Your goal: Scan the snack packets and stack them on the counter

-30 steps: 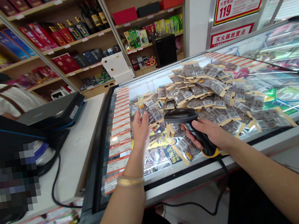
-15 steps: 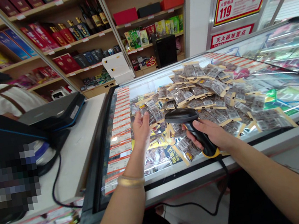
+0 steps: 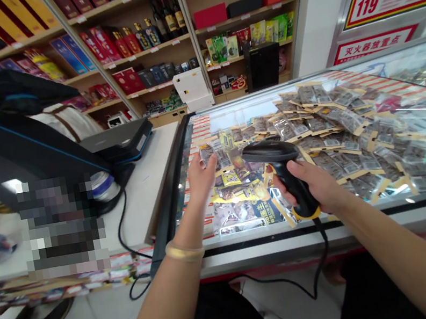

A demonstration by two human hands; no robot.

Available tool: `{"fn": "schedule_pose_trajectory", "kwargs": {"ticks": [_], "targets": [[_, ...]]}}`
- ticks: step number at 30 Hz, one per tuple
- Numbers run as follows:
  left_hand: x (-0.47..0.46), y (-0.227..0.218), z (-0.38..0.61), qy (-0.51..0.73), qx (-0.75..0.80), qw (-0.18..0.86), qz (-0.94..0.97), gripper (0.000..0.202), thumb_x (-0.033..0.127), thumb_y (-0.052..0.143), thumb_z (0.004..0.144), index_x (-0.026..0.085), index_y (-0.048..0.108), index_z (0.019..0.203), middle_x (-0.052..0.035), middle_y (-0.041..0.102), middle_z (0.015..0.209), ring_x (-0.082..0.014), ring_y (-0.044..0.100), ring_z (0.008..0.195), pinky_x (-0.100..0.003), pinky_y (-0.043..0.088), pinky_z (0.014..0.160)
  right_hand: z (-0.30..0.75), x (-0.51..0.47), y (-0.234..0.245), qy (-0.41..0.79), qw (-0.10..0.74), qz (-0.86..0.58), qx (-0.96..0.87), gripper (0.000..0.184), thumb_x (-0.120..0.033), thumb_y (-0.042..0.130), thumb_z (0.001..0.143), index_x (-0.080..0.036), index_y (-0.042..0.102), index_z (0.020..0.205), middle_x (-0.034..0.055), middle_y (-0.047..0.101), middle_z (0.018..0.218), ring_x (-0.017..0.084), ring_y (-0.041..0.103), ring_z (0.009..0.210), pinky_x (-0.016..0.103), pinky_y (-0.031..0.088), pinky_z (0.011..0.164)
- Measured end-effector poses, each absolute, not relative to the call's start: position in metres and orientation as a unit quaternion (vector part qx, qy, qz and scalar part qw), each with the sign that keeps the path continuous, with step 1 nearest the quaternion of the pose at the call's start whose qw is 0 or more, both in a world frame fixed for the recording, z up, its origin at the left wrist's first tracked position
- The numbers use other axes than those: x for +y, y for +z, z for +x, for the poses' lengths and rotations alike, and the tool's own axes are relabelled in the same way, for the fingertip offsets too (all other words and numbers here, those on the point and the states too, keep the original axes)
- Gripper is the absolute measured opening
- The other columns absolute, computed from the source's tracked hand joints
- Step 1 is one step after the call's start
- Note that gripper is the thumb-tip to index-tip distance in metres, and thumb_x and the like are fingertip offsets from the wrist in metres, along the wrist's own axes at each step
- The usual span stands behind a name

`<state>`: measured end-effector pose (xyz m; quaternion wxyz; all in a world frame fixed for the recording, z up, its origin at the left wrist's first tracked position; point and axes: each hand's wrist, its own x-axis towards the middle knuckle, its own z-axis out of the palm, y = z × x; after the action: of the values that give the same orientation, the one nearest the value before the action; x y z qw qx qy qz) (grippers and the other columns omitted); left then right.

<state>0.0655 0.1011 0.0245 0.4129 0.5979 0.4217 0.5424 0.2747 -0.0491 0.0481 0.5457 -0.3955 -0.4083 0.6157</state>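
Observation:
My right hand [image 3: 315, 183] is wrapped round the handle of a black and yellow handheld barcode scanner [image 3: 273, 152]. The scanner's head points left, and its cable hangs below. At the left of the pile, my left hand [image 3: 202, 180] has a small clear snack packet [image 3: 220, 153] between thumb and fingers; some fingers are hidden. A heap of similar packets [image 3: 339, 133] with tan edges covers much of the glass top [image 3: 231, 107] of a case. Yellow and dark packaging [image 3: 239, 193] shows near the left hand.
On the left, a white counter [image 3: 154, 175] carries a black checkout terminal [image 3: 28, 130] and a dark flat scale-like device [image 3: 120, 142]. Behind the case stand shelves with boxes and bottles [image 3: 168, 17]. The scanner cable [image 3: 276, 293] loops below the case's front edge.
The view has swung left, so the scene sits further right. My left hand has moved left over the glass with the packet; my right hand keeps hold of the scanner.

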Motion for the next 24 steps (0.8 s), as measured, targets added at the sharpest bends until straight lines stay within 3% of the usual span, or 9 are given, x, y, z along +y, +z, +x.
{"fn": "schedule_pose_trajectory", "kwargs": {"ticks": [5,11,17,24], "targets": [[0.102,0.031,-0.008,0.453,0.586,0.269,0.616,0.032,0.032,0.063,0.083,0.015,0.067,0.110,-0.0134,0.078,0.111,-0.0272,0.073,0.103,-0.038,0.056,0.092,0.225,-0.023,0.050,0.657,0.518,-0.353,-0.420,0.063,-0.072,0.078,0.069,-0.017,0.060,0.093,-0.0012,0.059,0.064,0.010,0.051,0.043,0.022,0.040,0.040],[0.088,0.032,-0.039,0.239,0.721,0.081,0.645,0.040,0.031,0.054,0.090,0.012,0.060,0.125,-0.0253,0.073,0.117,-0.0404,0.069,0.113,-0.051,0.051,0.096,0.198,-0.011,0.033,0.676,0.504,-0.356,-0.403,0.063,-0.072,0.078,0.068,-0.016,0.062,0.094,-0.0036,0.058,0.060,0.009,0.050,0.040,0.022,0.039,0.038],[0.084,0.027,-0.041,0.235,0.741,0.060,0.626,0.072,0.032,0.057,0.087,0.001,0.043,0.149,-0.0308,0.060,0.132,-0.0422,0.058,0.129,-0.053,0.044,0.109,0.199,-0.013,0.029,0.681,0.505,-0.374,-0.377,0.063,-0.071,0.080,0.064,-0.017,0.061,0.090,-0.0034,0.059,0.059,0.009,0.051,0.039,0.022,0.039,0.037],[0.082,0.030,-0.041,0.272,0.733,0.060,0.620,0.073,0.036,0.058,0.086,0.005,0.045,0.151,-0.0276,0.053,0.135,-0.0424,0.052,0.133,-0.055,0.038,0.116,0.197,-0.012,0.029,0.678,0.510,-0.368,-0.381,0.061,-0.071,0.080,0.064,-0.019,0.058,0.086,-0.0040,0.059,0.058,0.009,0.050,0.039,0.022,0.038,0.036]]}}
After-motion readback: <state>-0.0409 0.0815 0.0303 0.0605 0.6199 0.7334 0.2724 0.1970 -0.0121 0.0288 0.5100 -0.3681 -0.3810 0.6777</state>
